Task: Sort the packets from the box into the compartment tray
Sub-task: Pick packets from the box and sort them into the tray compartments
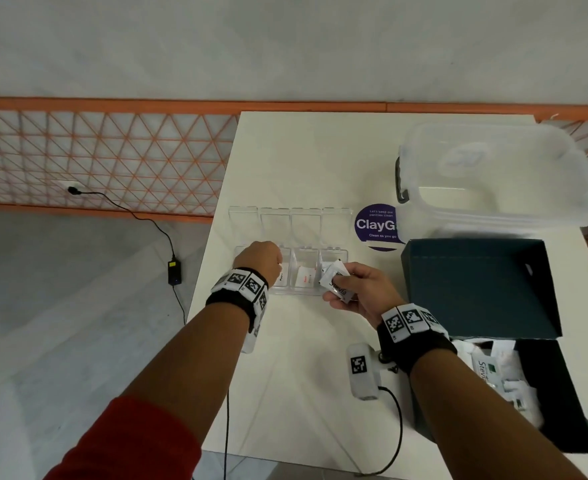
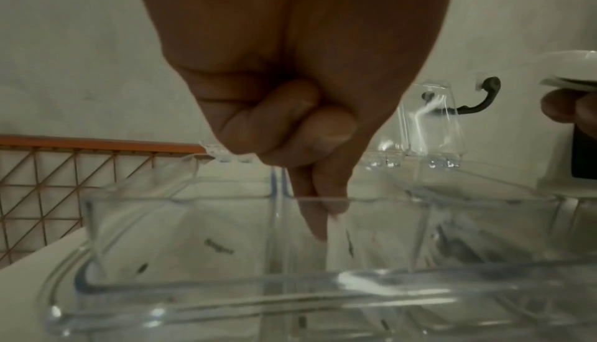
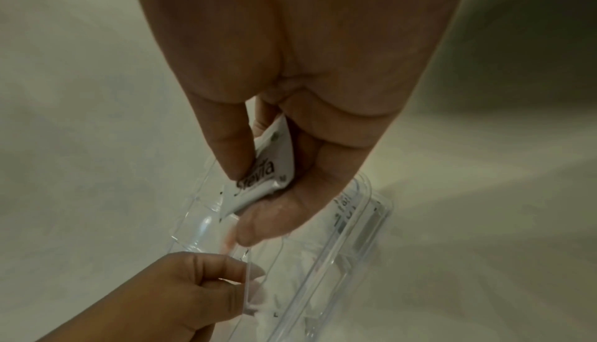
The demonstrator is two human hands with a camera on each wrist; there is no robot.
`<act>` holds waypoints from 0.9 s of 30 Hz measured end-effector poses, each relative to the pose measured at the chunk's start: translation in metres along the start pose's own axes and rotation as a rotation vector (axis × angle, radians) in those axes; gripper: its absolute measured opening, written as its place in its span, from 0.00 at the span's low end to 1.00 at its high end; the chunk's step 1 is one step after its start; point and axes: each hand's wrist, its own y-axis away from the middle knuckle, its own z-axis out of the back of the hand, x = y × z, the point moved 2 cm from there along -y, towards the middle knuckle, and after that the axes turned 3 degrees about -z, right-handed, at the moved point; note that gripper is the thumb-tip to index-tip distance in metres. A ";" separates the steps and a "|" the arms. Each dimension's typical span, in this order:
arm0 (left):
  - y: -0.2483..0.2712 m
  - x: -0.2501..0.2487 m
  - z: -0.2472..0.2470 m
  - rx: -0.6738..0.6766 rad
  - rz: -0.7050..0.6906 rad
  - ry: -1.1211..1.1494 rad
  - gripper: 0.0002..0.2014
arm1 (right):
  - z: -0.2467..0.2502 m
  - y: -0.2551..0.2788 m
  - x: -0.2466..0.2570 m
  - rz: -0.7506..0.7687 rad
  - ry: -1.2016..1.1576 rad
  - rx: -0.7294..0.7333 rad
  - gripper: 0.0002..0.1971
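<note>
A clear compartment tray (image 1: 306, 293) (image 2: 290, 294) (image 3: 365, 209) lies mid-table with its lids open at the back. My left hand (image 1: 278, 263) (image 2: 318, 225) (image 3: 248, 276) reaches into its second compartment from the left. Thumb and forefinger pinch the top edge of a white packet (image 1: 282, 278) (image 2: 337, 248); the other fingers are curled in. My right hand (image 1: 337, 292) (image 3: 248, 194) hovers over the tray's right end and grips a small bunch of white packets, a Stevia packet (image 1: 341, 292) (image 3: 258, 181) in front. The dark box (image 1: 562, 393) at the right holds more packets (image 1: 493, 368).
The box's lid (image 1: 476, 289) stands upright behind its base. A translucent lidded tub (image 1: 493, 178) sits at the back right beside a purple round sticker (image 1: 377, 225). A red-printed packet (image 1: 305, 279) lies in the third compartment. The table's left edge runs close to the tray.
</note>
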 end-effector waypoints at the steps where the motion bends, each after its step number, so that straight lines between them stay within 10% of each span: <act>1: -0.001 -0.001 -0.001 0.016 0.006 -0.007 0.08 | 0.000 -0.001 0.000 0.001 0.000 0.000 0.06; 15: 0.032 -0.014 -0.003 -0.189 -0.133 0.292 0.11 | -0.011 -0.006 -0.007 0.007 0.059 0.022 0.07; 27: 0.054 -0.019 -0.010 0.004 -0.246 0.679 0.06 | -0.013 0.013 -0.006 0.060 0.140 0.028 0.10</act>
